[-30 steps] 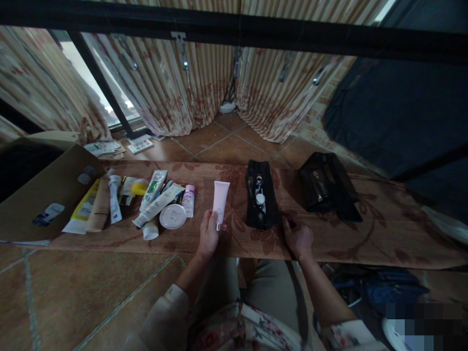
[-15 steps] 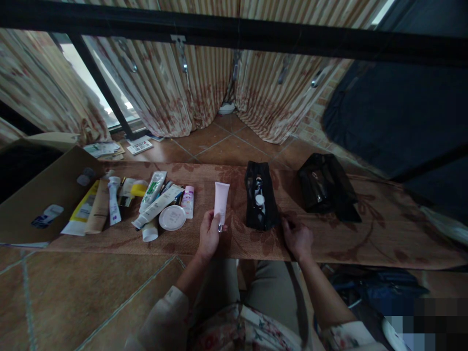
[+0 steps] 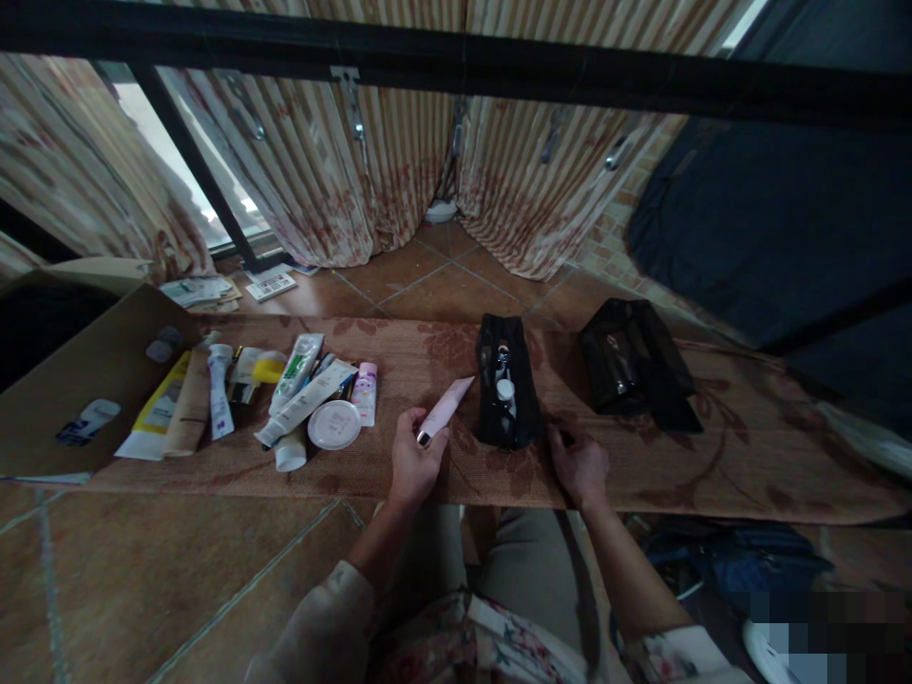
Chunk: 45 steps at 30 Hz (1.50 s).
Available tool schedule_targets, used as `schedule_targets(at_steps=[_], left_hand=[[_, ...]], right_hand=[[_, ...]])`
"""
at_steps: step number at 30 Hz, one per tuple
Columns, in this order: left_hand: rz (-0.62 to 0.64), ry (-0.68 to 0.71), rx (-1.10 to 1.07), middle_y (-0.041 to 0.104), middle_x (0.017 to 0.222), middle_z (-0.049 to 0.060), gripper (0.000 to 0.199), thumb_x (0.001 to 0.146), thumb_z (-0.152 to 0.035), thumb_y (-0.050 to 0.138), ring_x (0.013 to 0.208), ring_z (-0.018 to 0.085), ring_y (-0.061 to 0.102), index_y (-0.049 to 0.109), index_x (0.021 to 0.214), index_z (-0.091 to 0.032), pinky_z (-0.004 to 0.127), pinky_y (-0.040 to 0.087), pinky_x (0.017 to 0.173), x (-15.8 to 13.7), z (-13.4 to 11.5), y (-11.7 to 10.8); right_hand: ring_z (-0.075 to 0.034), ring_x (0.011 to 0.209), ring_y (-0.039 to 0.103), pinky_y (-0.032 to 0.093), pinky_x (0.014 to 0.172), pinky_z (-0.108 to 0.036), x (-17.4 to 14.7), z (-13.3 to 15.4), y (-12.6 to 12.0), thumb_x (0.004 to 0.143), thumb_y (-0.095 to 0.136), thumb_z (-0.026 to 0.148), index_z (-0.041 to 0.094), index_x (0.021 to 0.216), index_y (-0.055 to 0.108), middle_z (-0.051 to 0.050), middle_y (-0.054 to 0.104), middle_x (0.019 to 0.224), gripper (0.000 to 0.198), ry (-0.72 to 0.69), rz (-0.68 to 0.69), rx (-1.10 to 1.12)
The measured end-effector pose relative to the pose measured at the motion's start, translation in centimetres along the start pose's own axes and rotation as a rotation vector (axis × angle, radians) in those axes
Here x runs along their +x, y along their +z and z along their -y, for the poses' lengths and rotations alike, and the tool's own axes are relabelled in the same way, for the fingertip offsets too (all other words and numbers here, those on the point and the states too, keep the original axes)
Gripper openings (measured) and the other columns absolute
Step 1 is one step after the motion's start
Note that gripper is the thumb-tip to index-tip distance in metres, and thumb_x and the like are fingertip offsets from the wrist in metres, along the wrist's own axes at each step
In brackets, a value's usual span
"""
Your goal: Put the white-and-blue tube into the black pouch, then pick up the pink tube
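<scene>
My left hand (image 3: 415, 461) is closed around the lower end of a pale pink squeeze tube (image 3: 448, 404), whose shiny cap sits by the thumb. The tube slants up to the right, its flat end close to a black mesh cosmetic pouch (image 3: 490, 418). Inside the pouch's open top show a white round cap (image 3: 505, 389) and some shiny items. At the pouch's near right corner, my right hand (image 3: 579, 465) has its fingers bent and closed on the edge; the fingertips are partly hidden in shadow.
Left of my hands lie several tubes, a white round tub (image 3: 334, 425) and a pink-capped bottle (image 3: 365, 394). A cardboard box (image 3: 135, 380) stands at the far left. Another black pouch (image 3: 619, 361) is on the right, all on a patterned brown cloth (image 3: 769, 446).
My left hand has turned and shifted slightly right, tipping the pink tube from nearly straight to a slant toward the pouch. My right hand stays by the pouch.
</scene>
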<state>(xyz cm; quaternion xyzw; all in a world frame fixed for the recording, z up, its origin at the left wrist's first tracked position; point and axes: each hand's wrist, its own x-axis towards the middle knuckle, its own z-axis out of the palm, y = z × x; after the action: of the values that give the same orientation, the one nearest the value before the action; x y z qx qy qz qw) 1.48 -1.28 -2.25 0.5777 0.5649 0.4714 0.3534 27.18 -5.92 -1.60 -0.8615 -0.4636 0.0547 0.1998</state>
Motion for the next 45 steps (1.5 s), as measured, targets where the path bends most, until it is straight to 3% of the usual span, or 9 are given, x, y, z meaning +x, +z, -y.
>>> schedule_targets(at_steps=[6,18,45], left_hand=[[0.003,0.117,0.197,0.058,0.105,0.009,0.043,0.075,-0.029,0.065,0.098,0.022,0.059,0.054,0.115,-0.017,0.037,0.048,0.087,-0.14,-0.30,0.20],[0.061,0.141,0.154,0.064,0.100,0.008,0.033,0.083,-0.033,0.057,0.092,0.019,0.062,0.059,0.112,-0.017,0.032,0.049,0.084,-0.02,-0.53,-0.10],[0.084,0.116,0.152,0.063,0.095,0.006,0.032,0.078,-0.031,0.061,0.086,0.018,0.061,0.059,0.108,-0.018,0.031,0.049,0.079,0.08,-0.80,-0.10]], right_hand=[[-0.019,0.067,0.061,0.032,0.058,-0.025,0.02,-0.08,0.02,0.088,0.047,0.049,0.021,0.098,0.073,-0.009,0.071,0.081,0.040,-0.015,-0.003,0.000],[-0.019,0.072,0.063,0.034,0.059,-0.025,0.02,-0.08,0.12,0.088,0.048,0.049,0.021,0.098,0.072,-0.008,0.071,0.081,0.038,-0.014,-0.016,-0.003],[-0.019,0.070,0.062,0.033,0.059,-0.025,0.04,-0.17,0.15,0.088,0.047,0.049,0.020,0.096,0.073,-0.009,0.071,0.083,0.040,-0.016,-0.008,-0.001]])
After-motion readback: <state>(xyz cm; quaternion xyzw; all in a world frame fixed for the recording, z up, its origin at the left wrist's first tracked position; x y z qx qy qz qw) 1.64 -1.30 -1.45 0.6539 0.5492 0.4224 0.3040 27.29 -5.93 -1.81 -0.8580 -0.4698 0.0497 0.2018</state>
